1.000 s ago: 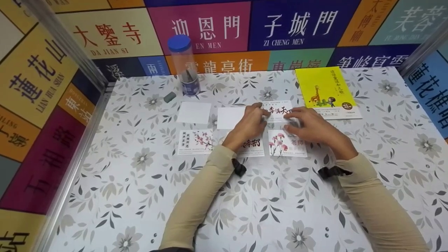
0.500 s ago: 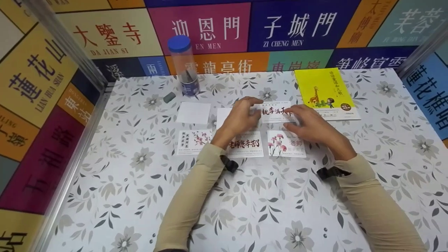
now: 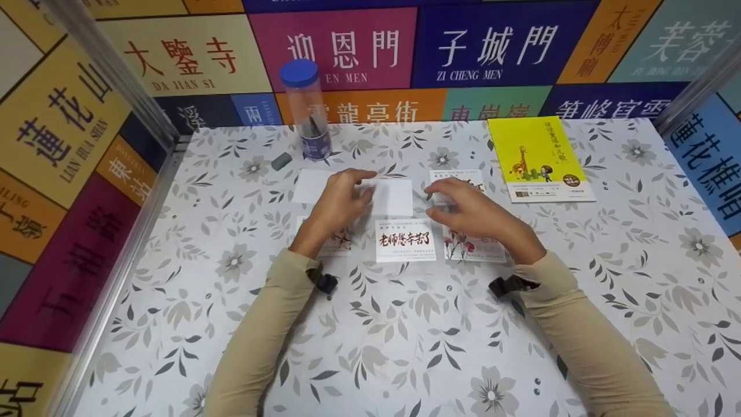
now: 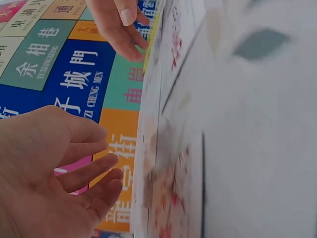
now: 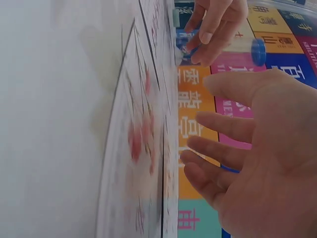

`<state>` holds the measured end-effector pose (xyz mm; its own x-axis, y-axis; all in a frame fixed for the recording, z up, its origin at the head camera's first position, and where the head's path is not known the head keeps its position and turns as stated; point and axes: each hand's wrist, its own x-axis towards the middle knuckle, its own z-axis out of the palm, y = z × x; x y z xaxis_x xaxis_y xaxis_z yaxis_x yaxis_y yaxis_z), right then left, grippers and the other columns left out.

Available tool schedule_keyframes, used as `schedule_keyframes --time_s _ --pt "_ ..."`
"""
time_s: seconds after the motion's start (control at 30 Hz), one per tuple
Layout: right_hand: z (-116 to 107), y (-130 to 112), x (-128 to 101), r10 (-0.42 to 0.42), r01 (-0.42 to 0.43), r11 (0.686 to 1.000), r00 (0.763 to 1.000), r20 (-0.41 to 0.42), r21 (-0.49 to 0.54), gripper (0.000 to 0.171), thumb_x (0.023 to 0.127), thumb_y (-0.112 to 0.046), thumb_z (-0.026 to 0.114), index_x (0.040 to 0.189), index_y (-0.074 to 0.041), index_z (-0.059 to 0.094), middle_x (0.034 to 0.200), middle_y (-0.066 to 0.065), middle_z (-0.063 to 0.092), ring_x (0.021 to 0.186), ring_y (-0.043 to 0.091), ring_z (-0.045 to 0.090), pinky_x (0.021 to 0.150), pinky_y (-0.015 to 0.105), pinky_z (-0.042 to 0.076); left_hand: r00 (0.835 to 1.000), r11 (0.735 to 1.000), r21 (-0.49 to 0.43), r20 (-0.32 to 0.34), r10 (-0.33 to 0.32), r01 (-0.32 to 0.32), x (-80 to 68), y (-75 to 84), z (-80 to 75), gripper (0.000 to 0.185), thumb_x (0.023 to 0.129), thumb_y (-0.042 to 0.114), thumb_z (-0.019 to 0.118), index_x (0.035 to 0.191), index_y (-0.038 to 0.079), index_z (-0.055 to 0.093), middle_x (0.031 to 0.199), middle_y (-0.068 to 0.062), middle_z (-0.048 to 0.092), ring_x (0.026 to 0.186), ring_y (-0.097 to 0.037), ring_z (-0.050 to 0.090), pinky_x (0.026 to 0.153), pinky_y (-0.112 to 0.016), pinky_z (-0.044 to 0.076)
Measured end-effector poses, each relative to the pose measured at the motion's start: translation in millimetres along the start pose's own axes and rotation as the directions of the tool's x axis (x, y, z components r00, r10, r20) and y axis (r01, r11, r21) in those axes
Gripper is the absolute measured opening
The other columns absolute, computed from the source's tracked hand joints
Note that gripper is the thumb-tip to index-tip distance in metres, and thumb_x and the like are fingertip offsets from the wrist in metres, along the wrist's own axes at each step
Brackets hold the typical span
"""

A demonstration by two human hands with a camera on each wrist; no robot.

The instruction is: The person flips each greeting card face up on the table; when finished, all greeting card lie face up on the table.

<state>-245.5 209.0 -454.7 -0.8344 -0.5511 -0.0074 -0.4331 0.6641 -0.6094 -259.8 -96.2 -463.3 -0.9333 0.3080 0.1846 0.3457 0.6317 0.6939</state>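
Altogether six cards lay on the desk in two rows of three, towards its far edge. Two were blank: one blank card (image 3: 317, 185) at the left end of the far row, mostly under my fingers, and a second blank card (image 3: 392, 197) in the middle of that row. The printed card (image 3: 460, 179) at the right end of the far row showed only partly past my other hand. In the near row lay a blossom card (image 3: 337, 242), a calligraphy card (image 3: 405, 240) and a carnation card (image 3: 470, 247). One yellow book (image 3: 536, 158) lay near the far right corner, one tube with a blue cap (image 3: 307, 110) stood near the far left corner, and one small grey eraser (image 3: 281, 160) lay just beside the tube.

My left hand (image 3: 337, 204) was relaxed, fingers loosely spread, holding nothing, over the blossom card with fingertips reaching the first blank card. My right hand (image 3: 473, 213) was likewise released, fingers spread, gripping nothing, over the carnation card and the near edge of the printed card.

Half a second before, both hands had been at the printed card; since then both had moved left, and the calligraphy card lay fully uncovered.
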Motion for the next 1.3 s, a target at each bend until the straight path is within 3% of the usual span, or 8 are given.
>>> schedule_keyframes --time_s 0.13,0.3,0.43,0.53,0.73,1.03,1.3 --pt "8 -10 13 -0.012 0.013 0.999 0.999 0.050 -0.030 0.043 0.107 -0.030 0.067 0.142 -0.004 0.068 0.159 0.019 0.056 0.153 0.040 0.047 0.130 0.058 0.033 1.000 1.000 0.013 -0.010 -0.008 0.008 -10.0 -10.3 -7.0 0.037 0.104 0.008 0.066 0.140 0.001 0.071 0.139 -0.019 0.073 0.126 -0.036 0.070 0.112 -0.045 0.055" --pt "14 -17 23 -0.052 0.055 0.997 0.997 0.058 -0.053 0.036 0.107 -0.028 0.068 0.132 -0.003 0.074 0.144 0.016 0.068 0.141 0.037 0.059 0.126 0.055 0.040 1.000 1.000 0.026 -0.014 -0.008 0.008 -14.9 -16.9 -8.8 0.038 0.104 0.007 0.065 0.141 -0.001 0.070 0.133 -0.020 0.076 0.111 -0.031 0.073 0.102 -0.044 0.059" --pt "18 -17 23 -0.074 0.077 0.996 0.994 0.080 -0.037 0.038 0.106 -0.024 0.069 0.135 -0.001 0.072 0.141 0.017 0.071 0.138 0.038 0.061 0.125 0.055 0.041 0.999 0.999 0.036 -0.004 -0.035 0.035 -17.0 -18.0 -6.6 0.039 0.104 0.007 0.064 0.142 -0.001 0.069 0.123 -0.019 0.078 0.094 -0.026 0.070 0.088 -0.039 0.058" --pt "20 -16 22 -0.072 0.075 0.997 0.992 0.099 -0.026 0.040 0.105 -0.023 0.068 0.138 0.000 0.070 0.144 0.019 0.069 0.141 0.039 0.059 0.127 0.056 0.039 0.999 0.998 0.043 -0.009 -0.051 0.052 -18.8 -17.7 -6.0 0.039 0.104 0.006 0.065 0.142 -0.001 0.069 0.118 -0.018 0.079 0.090 -0.023 0.067 0.084 -0.036 0.056" --pt "18 -18 21 -0.036 0.038 0.999 0.993 0.113 -0.020 0.045 0.105 -0.025 0.069 0.142 0.000 0.067 0.149 0.019 0.066 0.146 0.040 0.054 0.130 0.056 0.035 0.998 0.997 0.034 0.000 -0.063 0.062 -18.9 -14.6 -5.7 0.041 0.103 0.006 0.065 0.144 -0.001 0.067 0.115 -0.017 0.078 0.095 -0.023 0.068 0.090 -0.038 0.058" --pt "18 -15 20 -0.065 0.068 0.998 0.992 0.109 -0.019 0.046 0.105 -0.022 0.069 0.143 0.003 0.066 0.149 0.023 0.065 0.145 0.043 0.055 0.129 0.057 0.037 0.993 0.995 -0.013 0.073 -0.093 0.094 -18.2 -14.7 -7.1 0.047 0.102 0.010 0.065 0.149 0.001 0.063 0.137 -0.017 0.075 0.116 -0.023 0.073 0.106 -0.041 0.058" --pt "19 -15 19 -0.043 0.046 0.999 0.992 0.117 -0.019 0.047 0.106 -0.025 0.068 0.144 0.002 0.065 0.151 0.022 0.063 0.147 0.042 0.054 0.130 0.056 0.035 0.979 0.969 -0.140 0.063 -0.194 0.201 -17.7 -12.4 -7.0 0.050 0.104 0.015 0.067 0.151 0.001 0.060 0.139 -0.019 0.073 0.123 -0.027 0.071 0.108 -0.042 0.057"
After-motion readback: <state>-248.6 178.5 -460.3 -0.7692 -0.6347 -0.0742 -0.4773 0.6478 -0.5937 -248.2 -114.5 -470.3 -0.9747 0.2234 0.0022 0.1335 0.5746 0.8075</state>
